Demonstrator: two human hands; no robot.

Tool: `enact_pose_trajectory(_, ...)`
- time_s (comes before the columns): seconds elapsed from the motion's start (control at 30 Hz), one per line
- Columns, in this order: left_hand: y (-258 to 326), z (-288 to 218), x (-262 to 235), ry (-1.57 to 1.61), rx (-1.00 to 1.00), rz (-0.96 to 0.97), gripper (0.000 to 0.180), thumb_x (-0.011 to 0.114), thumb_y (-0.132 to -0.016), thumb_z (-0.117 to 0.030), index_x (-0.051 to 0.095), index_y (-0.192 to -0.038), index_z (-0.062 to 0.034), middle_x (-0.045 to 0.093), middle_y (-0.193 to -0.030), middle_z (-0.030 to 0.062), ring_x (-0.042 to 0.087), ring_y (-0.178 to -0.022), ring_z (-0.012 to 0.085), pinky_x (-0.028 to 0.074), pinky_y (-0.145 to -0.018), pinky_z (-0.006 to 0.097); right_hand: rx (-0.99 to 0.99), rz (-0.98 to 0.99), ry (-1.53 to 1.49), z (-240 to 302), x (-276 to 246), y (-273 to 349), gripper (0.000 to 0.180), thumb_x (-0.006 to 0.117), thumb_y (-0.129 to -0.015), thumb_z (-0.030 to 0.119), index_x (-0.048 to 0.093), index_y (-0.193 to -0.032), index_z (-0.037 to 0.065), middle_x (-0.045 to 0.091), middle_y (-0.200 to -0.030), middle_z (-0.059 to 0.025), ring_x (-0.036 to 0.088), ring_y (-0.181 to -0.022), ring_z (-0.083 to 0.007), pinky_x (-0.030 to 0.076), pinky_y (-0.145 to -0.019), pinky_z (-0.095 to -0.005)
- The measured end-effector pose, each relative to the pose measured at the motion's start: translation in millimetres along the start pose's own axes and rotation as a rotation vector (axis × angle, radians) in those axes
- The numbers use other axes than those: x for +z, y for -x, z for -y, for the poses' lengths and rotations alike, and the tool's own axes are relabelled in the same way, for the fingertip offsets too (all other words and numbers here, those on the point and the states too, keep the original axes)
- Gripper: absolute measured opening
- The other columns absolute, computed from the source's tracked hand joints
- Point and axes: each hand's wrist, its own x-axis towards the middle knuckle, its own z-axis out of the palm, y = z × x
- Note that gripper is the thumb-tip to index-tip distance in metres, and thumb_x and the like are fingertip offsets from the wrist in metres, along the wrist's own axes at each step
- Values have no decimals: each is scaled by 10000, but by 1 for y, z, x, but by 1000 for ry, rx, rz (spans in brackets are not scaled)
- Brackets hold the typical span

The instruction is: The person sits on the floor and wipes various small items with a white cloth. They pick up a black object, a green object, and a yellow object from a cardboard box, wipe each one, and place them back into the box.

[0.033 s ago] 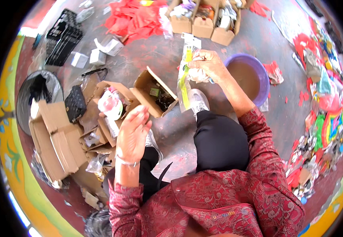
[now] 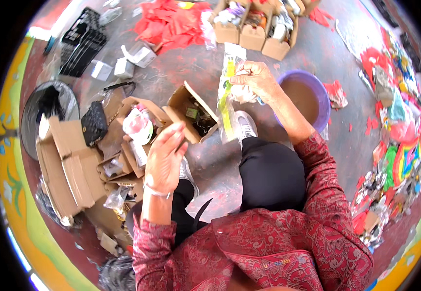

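Pinched in the fingers of my right hand (image 2: 261,82) is a long clear plastic packet (image 2: 229,109) with a yellow-green strip inside, hanging above my shoe. A crumpled whitish cloth (image 2: 243,93) is bunched in the same hand. My left hand (image 2: 164,160) is raised with its fingers stretched out and nothing in it. Just beyond it stands an open cardboard box (image 2: 179,104) with small dark and green items inside. To its left, a pink and white bundle (image 2: 137,127) sits among other open cartons.
A purple basin (image 2: 325,97) of brown water stands beside my right forearm. Cardboard boxes (image 2: 226,34) of sorted items and red cloth (image 2: 171,26) lie at the back. Black crates (image 2: 84,43), a black quilted bag (image 2: 94,123) and a large carton (image 2: 82,179) are leftward; mixed scraps (image 2: 395,165) line the right.
The view has shifted slightly, so the floor items sit a little lower. My left hand has tilted a little; my right hand still holds the packet and cloth.
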Motion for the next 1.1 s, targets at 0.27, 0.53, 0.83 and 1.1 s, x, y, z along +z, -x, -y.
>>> enact_pose_trajectory(0.27,15,-27,21,-211,309,386,349,590,-786,-54,492,-1111,24,574,-1061,102,580,-891,163,448,-811,274,-287,339,508,117,120,38,195,652,-756,172,597,-720,-12,595,-630,-59,557,-570,-87,439,-520,-229)
enact_pose_trajectory(0.53,47,-36,6,-94,430,394,251,563,-745,9,546,-995,12,613,-886,74,575,-668,120,460,-599,241,-827,-229,415,169,172,62,254,654,-754,243,578,-843,18,622,-741,-84,607,-648,-126,476,-568,-269)
enact_pose_trajectory(0.83,66,-42,-27,17,382,525,497,581,-750,40,451,-1221,-48,545,-1157,104,602,-779,151,456,-646,214,34,-275,54,115,118,3,82,585,-734,68,611,-762,-5,571,-595,-65,524,-457,-137,397,-401,-262)
enact_pose_trajectory(1.1,57,-48,-20,-62,433,465,447,580,-754,43,475,-1181,-36,570,-1092,88,599,-788,137,468,-657,214,239,135,-75,152,172,56,437,569,-808,442,572,-905,16,574,-614,-36,467,-371,-62,298,-263,-195)
